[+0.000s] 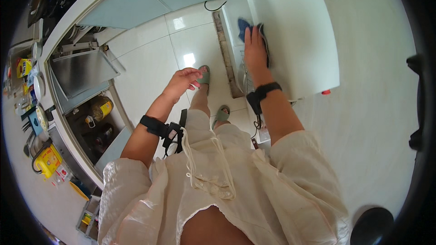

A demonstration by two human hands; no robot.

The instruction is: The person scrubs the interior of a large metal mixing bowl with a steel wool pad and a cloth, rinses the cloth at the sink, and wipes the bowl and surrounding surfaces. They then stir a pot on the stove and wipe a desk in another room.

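Note:
My right hand (255, 47) lies flat, fingers pointing away from me, on a dark blue cloth (244, 29) at the edge of a large white appliance (293, 41), which looks like a refrigerator or freezer. Part of the cloth sticks out beyond my fingertips, and a dark fold shows along the hand's right side. My left hand (184, 80) hangs in the air over the tiled floor, fingers loosely curled, with nothing seen in it. Each wrist wears a black strap with a small device.
At the left, an open lower cabinet (98, 119) holds bottles, and a metal-faced drawer or door (85, 71) juts out above it. A counter with a yellow jug (49, 160) runs along the far left. Pale blue cabinet doors (150, 0) stand ahead; a dark round object (371, 226) is at lower right.

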